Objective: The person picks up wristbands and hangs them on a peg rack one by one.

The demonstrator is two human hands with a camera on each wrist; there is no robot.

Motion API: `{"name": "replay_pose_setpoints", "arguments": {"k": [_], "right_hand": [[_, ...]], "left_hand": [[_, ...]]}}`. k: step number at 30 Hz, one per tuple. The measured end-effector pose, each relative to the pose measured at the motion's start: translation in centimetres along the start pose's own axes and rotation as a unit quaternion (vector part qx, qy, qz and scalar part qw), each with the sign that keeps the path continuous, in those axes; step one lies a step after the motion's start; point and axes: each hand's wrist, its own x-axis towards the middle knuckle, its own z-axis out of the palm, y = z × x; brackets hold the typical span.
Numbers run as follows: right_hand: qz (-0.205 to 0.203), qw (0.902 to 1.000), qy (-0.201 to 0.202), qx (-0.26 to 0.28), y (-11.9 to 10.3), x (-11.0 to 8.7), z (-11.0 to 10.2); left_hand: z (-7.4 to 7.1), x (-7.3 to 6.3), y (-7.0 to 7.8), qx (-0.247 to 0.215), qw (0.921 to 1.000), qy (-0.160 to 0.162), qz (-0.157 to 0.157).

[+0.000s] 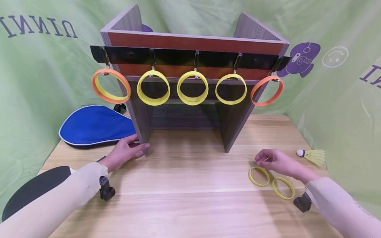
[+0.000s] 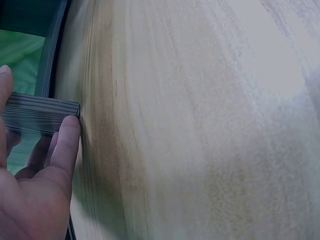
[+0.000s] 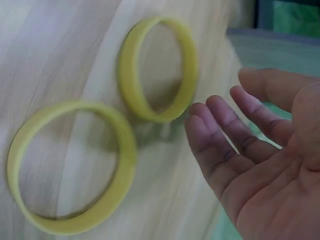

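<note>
My left hand (image 1: 126,152) grips the lower front edge of the grey wooden stand's left side panel (image 2: 40,112), fingers and thumb on opposite sides of it. Over the table at the right, my right hand (image 1: 275,161) hovers with loosely bent fingers and holds nothing. Close to its fingertips lies one yellow silicone wristband (image 1: 259,176). A second yellow wristband (image 1: 283,188) lies nearer to me; both show flat on the wood in the right wrist view. Orange and yellow wristbands (image 1: 192,88) hang from several metal hooks on the stand's black strip (image 1: 175,58).
A blue racket case (image 1: 95,125) lies left of the stand, and a black rounded object (image 1: 35,190) is by my left forearm. A yellow shuttlecock (image 1: 314,156) lies at the table's right edge. Green printed cloth (image 1: 336,109) surrounds the table (image 1: 178,198).
</note>
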Motion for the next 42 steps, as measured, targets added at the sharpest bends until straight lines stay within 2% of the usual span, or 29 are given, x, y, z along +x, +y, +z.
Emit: {"name": "replay_pose_setpoints", "arguments": {"k": [4, 11, 20, 27, 30, 35, 38, 42], "right_hand": [[-0.001, 0.9995, -0.004, -0.032, 1.1, -0.1, 0.1], [-0.01, 0.9991, -0.003, -0.042, 1.8, 0.3, 0.6], [-0.024, 0.996, 0.004, -0.086, 2.0, 0.5, 1.1], [-0.043, 0.9947, 0.012, -0.092, 1.7, 0.5, 0.6], [-0.037, 0.9966, 0.001, -0.074, 1.6, 0.4, 0.2], [0.0, 0.9987, -0.05, 0.006, 1.4, 0.1, -0.3], [0.03, 0.9935, -0.09, 0.063, 1.4, -0.1, -0.6], [0.055, 0.9835, -0.137, 0.105, 1.3, -0.2, -0.9]], "left_hand": [[0.1, 0.0, -0.1, 0.003, 1.0, -0.004, 0.002], [0.0, -0.1, -0.1, 0.005, 1.0, -0.004, -0.001], [0.1, 0.0, 0.0, 0.004, 1.0, -0.003, 0.0], [0.0, -0.1, 0.0, 0.008, 1.0, -0.005, -0.001], [0.0, -0.1, 0.1, 0.009, 0.9999, -0.005, -0.001], [0.0, -0.1, 0.1, 0.008, 1.0, -0.006, 0.001], [0.0, -0.1, 0.1, 0.007, 1.0, -0.006, 0.002], [-0.1, -0.1, -0.1, 0.002, 1.0, -0.007, 0.003]]}}
